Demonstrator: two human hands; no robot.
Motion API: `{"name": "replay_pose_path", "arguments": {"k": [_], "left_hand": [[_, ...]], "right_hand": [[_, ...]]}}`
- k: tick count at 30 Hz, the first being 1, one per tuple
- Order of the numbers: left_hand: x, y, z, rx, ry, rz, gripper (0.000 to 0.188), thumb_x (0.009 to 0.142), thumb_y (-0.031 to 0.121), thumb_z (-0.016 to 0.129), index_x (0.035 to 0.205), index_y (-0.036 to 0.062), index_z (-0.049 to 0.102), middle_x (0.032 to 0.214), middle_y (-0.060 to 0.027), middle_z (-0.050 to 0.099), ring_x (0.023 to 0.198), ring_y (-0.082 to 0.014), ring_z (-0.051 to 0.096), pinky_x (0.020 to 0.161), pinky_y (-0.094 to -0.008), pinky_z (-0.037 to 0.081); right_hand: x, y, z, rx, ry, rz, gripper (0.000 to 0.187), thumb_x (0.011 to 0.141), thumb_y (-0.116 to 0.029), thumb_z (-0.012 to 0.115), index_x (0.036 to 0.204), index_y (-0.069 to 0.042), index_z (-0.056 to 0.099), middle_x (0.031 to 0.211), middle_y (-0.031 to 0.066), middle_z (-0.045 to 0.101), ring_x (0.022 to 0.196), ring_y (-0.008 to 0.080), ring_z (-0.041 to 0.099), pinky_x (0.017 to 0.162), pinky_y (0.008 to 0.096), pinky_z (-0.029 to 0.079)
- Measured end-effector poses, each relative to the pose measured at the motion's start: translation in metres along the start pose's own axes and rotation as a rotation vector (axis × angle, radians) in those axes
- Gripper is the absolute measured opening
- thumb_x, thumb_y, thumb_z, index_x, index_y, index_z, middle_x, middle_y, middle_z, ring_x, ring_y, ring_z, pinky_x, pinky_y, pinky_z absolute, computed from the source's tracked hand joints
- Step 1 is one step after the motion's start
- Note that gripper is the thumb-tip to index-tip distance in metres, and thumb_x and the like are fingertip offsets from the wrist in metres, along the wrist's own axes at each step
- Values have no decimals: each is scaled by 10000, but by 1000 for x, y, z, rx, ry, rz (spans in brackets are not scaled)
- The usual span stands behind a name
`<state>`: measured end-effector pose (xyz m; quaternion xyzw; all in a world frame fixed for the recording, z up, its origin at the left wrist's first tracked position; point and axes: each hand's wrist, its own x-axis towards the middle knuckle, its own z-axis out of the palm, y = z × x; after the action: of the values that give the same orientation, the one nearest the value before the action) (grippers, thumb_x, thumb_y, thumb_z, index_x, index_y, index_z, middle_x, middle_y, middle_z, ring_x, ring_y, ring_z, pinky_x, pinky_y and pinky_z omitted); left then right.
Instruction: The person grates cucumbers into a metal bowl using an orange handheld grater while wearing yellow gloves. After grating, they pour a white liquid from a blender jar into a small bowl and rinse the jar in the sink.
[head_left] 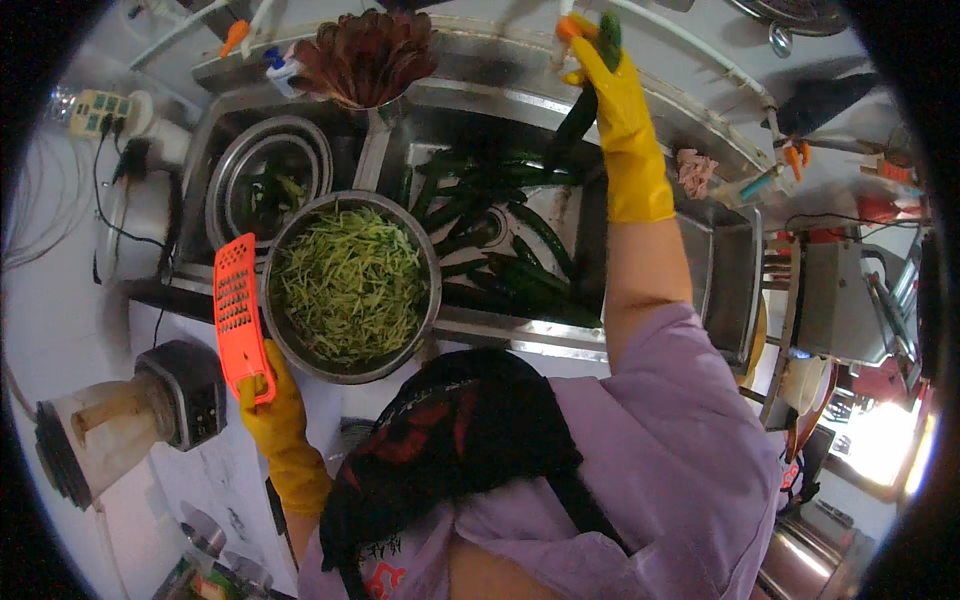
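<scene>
My left hand [272,405], in a yellow rubber glove, is closed on the handle end of an orange grater [237,290]. The grater stands tilted against the left side of a steel bowl [436,290] heaped with shredded cucumber [350,285]. Stretched out over the far edge of the sink, my right hand [612,85], also gloved, grips a long dark green cucumber [574,130]. Its fingers are beside the orange handle of a tap [569,28]; whether they touch it I cannot tell. Several whole cucumbers [540,235] lie in the sink basin [585,215] beyond the bowl.
Nested steel bowls [325,165] with green pieces inside sit in the left basin. A dark red brush-like bundle [365,55] stands at the back. A blender [130,420] is at the left, a power strip [100,112] behind it. Pink cloth [695,172] lies at the right ledge.
</scene>
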<state>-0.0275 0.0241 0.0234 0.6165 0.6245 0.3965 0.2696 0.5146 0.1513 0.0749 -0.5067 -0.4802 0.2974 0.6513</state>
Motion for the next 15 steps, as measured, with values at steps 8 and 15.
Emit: {"name": "replay_pose_path", "arguments": {"k": [8, 15], "left_hand": [[1, -7, -9, -84, -13, 28, 271, 954, 64, 510, 1195, -51, 553, 1209, -146, 607, 1086, -220, 599, 925, -300, 447], [3, -6, -4, 7, -2, -19, 257, 976, 73, 468, 1181, -55, 555, 1207, -146, 604, 1077, -214, 592, 929, -295, 447]], "right_hand": [[-55, 104, 34, 217, 131, 289, 461, 964, -244, 554, 1361, -50, 422, 1147, 155, 643, 857, 181, 635, 806, 284, 510], [-9, 128, 22, 157, 147, 184, 344, 964, -247, 556, 1218, -18, 530, 1010, 152, 681, 787, 206, 659, 751, 289, 537]]}}
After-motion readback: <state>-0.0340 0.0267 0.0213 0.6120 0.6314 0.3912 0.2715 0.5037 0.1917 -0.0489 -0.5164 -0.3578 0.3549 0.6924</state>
